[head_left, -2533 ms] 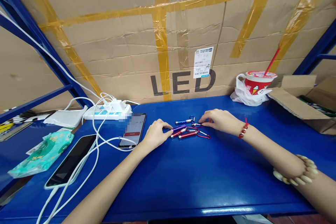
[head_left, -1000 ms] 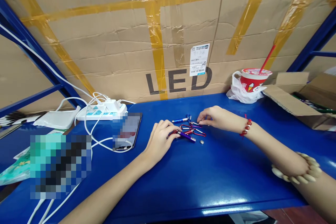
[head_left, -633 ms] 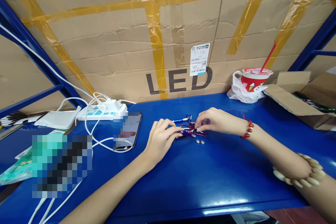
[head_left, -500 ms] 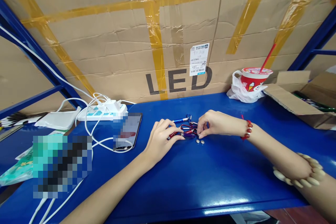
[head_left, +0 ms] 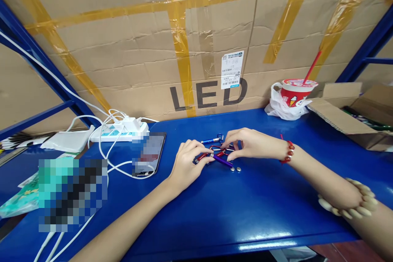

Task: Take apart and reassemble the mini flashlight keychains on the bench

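Observation:
My left hand (head_left: 188, 157) has its thumb and index finger closed on the silver end of a small purple metal tube (head_left: 223, 161), which looks like a pocket flashlight. The tube slants down to the right. Just right of it, my right hand (head_left: 241, 143) has its thumb and fingers apart, near several red tubes (head_left: 220, 153) that my fingers partly hide. Two silver button cells (head_left: 236, 169) lie on the table by the purple tube's lower end. Behind the red tubes lies a blue tube (head_left: 210, 141) with a clip at its end.
On the blue table (head_left: 233, 213), a phone (head_left: 153, 151) and a white power strip (head_left: 119, 131) with cables lie to the left. A red cup (head_left: 296, 94) with a straw stands at the back right, beside an open cardboard box (head_left: 340, 118). A large taped carton (head_left: 138, 65) forms the back.
The purple tube has turned, its right end now lower and closer to the button cells. My right hand's fingers have spread and moved slightly up and left, away from the cells.

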Demonstrator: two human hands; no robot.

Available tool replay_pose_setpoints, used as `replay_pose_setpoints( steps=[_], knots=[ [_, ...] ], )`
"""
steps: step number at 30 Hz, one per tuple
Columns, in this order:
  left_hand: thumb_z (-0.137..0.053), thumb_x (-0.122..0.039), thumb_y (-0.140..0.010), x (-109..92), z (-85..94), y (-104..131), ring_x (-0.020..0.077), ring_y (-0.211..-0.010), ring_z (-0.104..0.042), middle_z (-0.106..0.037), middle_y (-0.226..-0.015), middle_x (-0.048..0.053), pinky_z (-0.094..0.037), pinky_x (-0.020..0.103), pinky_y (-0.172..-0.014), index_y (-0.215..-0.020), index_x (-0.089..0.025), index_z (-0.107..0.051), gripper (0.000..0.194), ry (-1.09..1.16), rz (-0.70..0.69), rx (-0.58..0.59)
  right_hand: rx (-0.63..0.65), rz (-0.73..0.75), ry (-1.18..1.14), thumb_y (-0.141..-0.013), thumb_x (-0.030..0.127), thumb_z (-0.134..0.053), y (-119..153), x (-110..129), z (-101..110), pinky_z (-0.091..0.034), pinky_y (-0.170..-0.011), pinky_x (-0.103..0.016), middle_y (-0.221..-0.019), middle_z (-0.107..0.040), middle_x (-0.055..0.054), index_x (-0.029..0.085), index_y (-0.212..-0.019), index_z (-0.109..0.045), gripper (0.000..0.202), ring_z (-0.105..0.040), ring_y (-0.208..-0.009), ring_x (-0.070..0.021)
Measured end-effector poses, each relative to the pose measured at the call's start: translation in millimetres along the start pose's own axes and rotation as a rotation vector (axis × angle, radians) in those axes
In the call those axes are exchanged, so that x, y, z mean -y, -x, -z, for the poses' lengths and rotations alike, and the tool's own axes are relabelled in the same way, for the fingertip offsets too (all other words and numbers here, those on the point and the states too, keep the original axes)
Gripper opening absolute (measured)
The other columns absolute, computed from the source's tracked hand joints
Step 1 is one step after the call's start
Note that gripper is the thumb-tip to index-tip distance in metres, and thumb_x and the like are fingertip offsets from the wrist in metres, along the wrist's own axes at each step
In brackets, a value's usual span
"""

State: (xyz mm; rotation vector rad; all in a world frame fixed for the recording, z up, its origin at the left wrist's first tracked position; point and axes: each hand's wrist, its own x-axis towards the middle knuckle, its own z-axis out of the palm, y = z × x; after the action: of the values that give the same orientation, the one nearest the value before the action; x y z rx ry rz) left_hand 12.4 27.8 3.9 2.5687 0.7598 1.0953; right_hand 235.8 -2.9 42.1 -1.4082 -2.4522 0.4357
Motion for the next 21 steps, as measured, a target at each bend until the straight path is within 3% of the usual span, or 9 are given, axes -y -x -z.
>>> replay_pose_setpoints(
  steps=[5, 9, 13, 15, 17, 19, 21],
  knots=[
    [-0.063, -0.018, -0.076, -0.8, 3.6, -4.2, 0.0156, -0.073, -0.053, -0.063, -0.076, 0.0, -0.039, 0.029, -0.073, -0.075, -0.019, -0.062, 0.002, 0.129, 0.157, -0.114, -0.1, 0.034, -0.154, -0.091, 0.039, -0.036, -2.1, 7.2, 2.2, -0.044, -0.071, -0.025, -0.086, -0.065, -0.006, 0.015, -0.092, -0.067, 0.039, -0.059, -0.075, -0.0148],
    [-0.058, -0.021, -0.079, 3.8, 1.8, -4.2, 0.0136, -0.066, -0.051, -0.061, -0.075, 0.0, -0.041, 0.025, -0.064, -0.077, -0.018, -0.06, 0.005, 0.212, 0.265, -0.138, -0.138, 0.005, -0.192, -0.084, 0.044, -0.049, -4.5, 13.8, -3.5, -0.045, -0.065, -0.023, -0.095, -0.066, -0.005, 0.019, -0.108, -0.061, 0.037, -0.061, -0.072, -0.0141],
    [-0.06, -0.023, -0.079, 3.0, -1.6, -2.7, 0.0137, -0.067, -0.051, -0.06, -0.074, 0.0, -0.042, 0.025, -0.065, -0.077, -0.018, -0.06, 0.005, 0.217, 0.272, -0.106, -0.178, 0.062, 0.005, -0.086, 0.041, -0.049, -5.5, 11.0, -9.6, -0.043, -0.065, -0.021, -0.089, -0.067, -0.002, 0.024, -0.106, -0.064, 0.03, -0.062, -0.077, -0.0144],
    [-0.063, -0.024, -0.076, 1.4, -2.3, -2.4, 0.0145, -0.071, -0.051, -0.061, -0.08, 0.0, -0.042, 0.027, -0.07, -0.088, -0.02, -0.059, 0.014, 0.176, 0.284, -0.093, -0.208, -0.051, 0.196, -0.088, 0.04, -0.045, -4.7, 4.8, -6.9, -0.042, -0.066, -0.021, -0.096, -0.067, -0.001, 0.027, -0.106, -0.063, 0.028, -0.062, -0.085, -0.0153],
    [-0.065, -0.027, -0.076, 1.6, -2.5, -2.2, 0.016, -0.076, -0.052, -0.06, -0.088, 0.001, -0.041, 0.03, -0.074, -0.102, -0.022, -0.054, 0.029, 0.085, 0.29, -0.053, -0.249, -0.261, 0.396, -0.089, 0.039, -0.043, -3.3, -4.6, -1.8, -0.041, -0.062, -0.023, -0.102, -0.066, -0.001, 0.027, -0.105, -0.063, 0.028, -0.062, -0.089, -0.0184],
    [-0.062, -0.03, -0.078, 4.5, -2.8, -1.7, 0.0182, -0.083, -0.052, -0.059, -0.093, 0.002, -0.04, 0.033, -0.077, -0.103, -0.023, -0.054, 0.028, -0.027, 0.267, 0.014, -0.277, -0.431, 0.494, -0.087, 0.04, -0.043, -1.8, -15.9, 2.3, -0.039, -0.056, -0.025, -0.096, -0.068, -0.004, 0.024, -0.103, -0.064, 0.03, -0.063, -0.084, -0.0228],
    [-0.059, -0.032, -0.08, 9.1, -3.6, -1.0, 0.02, -0.089, -0.052, -0.057, -0.095, 0.003, -0.039, 0.035, -0.078, -0.097, -0.022, -0.057, 0.02, -0.131, 0.235, 0.083, -0.28, -0.51, 0.517, -0.086, 0.041, -0.045, -0.8, -26.4, 3.1, -0.037, -0.052, -0.026, -0.087, -0.07, -0.006, 0.022, -0.099, -0.066, 0.032, -0.063, -0.078, -0.0246]
  ],
)
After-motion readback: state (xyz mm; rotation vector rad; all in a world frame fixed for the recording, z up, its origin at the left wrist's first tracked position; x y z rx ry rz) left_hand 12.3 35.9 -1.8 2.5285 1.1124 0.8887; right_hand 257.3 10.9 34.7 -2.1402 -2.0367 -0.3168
